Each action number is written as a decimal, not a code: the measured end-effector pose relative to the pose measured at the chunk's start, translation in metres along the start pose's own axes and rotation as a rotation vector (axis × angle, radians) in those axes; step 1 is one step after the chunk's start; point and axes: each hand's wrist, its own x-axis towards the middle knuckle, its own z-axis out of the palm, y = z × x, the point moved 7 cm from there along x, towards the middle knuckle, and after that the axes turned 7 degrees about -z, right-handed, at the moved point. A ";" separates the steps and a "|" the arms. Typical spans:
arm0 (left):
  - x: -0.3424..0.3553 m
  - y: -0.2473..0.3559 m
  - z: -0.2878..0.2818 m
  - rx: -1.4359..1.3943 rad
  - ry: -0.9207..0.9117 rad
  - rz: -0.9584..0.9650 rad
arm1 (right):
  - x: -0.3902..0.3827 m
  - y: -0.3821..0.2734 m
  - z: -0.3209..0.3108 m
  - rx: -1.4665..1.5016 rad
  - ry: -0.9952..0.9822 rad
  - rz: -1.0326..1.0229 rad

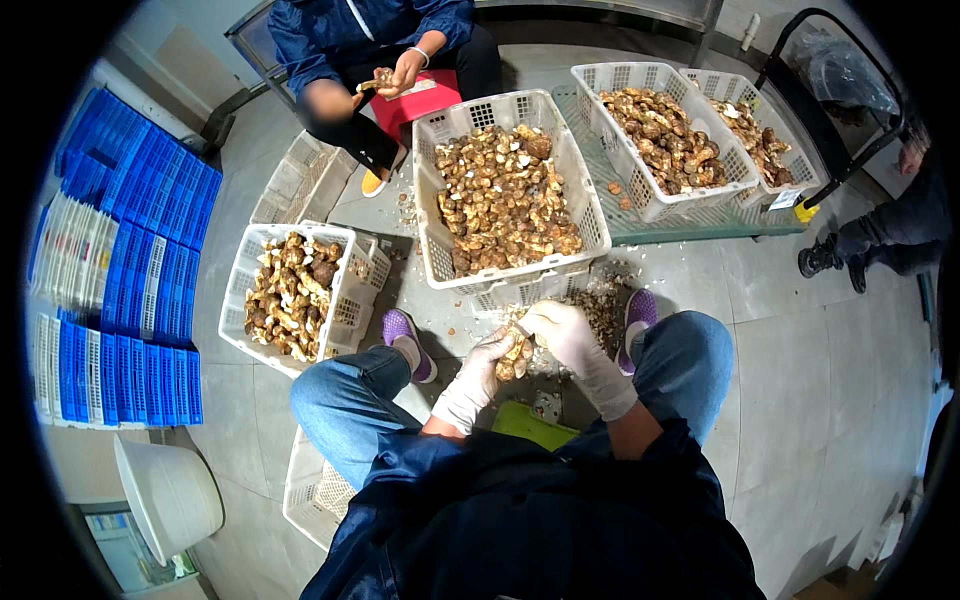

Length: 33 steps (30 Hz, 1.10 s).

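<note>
Because the mushroom (515, 358) is small and the gloved fingers cover much of it, I think that the most likely trouble is a slip: if the left hand (472, 382) presses too weakly, the mushroom may drop among the scraps (603, 318) on the floor between the two purple shoes, the left shoe (402, 332) and the right shoe (641, 308). If it presses too hard, the cap or the stem may break. The left hand is closed around the mushroom from its left side. The right hand (568, 338) has its fingers bent together just above the mushroom's upper end; whether it grips the mushroom too, or hides a small tool, I cannot tell. Should there be a blade, a careless stroke could cut the glove. The mushroom thus lies between the hands, at the fingertips of the left one and below those of the right one. Beyond them stands the large crate (428, 215), heaped with mushrooms (505, 200); a knock from a knee could perhaps make some roll out. A smaller crate (346, 305) of mushrooms stands near the left knee (345, 395).
</note>
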 end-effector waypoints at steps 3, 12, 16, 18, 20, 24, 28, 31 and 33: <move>0.003 0.000 0.005 -0.002 -0.024 -0.016 | -0.010 0.054 -0.030 -0.293 0.156 0.243; -0.019 0.013 0.000 0.546 0.057 0.112 | 0.002 0.021 0.000 0.066 0.007 0.071; 0.009 0.011 -0.047 0.481 0.228 0.343 | -0.013 0.073 -0.001 -0.287 -0.019 -0.079; 0.008 0.036 -0.081 0.110 0.287 0.237 | -0.010 0.070 0.002 -0.281 0.004 0.083; -0.020 0.098 -0.106 -0.193 0.178 0.282 | -0.010 0.075 0.003 -0.006 0.080 0.270; -0.089 0.204 -0.229 -0.257 0.555 0.794 | -0.001 0.047 0.023 -0.240 -0.061 0.035; -0.162 0.234 -0.143 -0.551 0.524 0.913 | 0.009 0.001 0.007 -0.446 -0.067 -0.045; -0.106 0.231 -0.175 -0.373 0.511 0.891 | 0.025 -0.012 -0.020 -0.603 -0.205 0.194; -0.052 0.228 -0.201 -0.142 0.469 0.808 | 0.041 -0.030 -0.024 -0.714 -0.389 0.182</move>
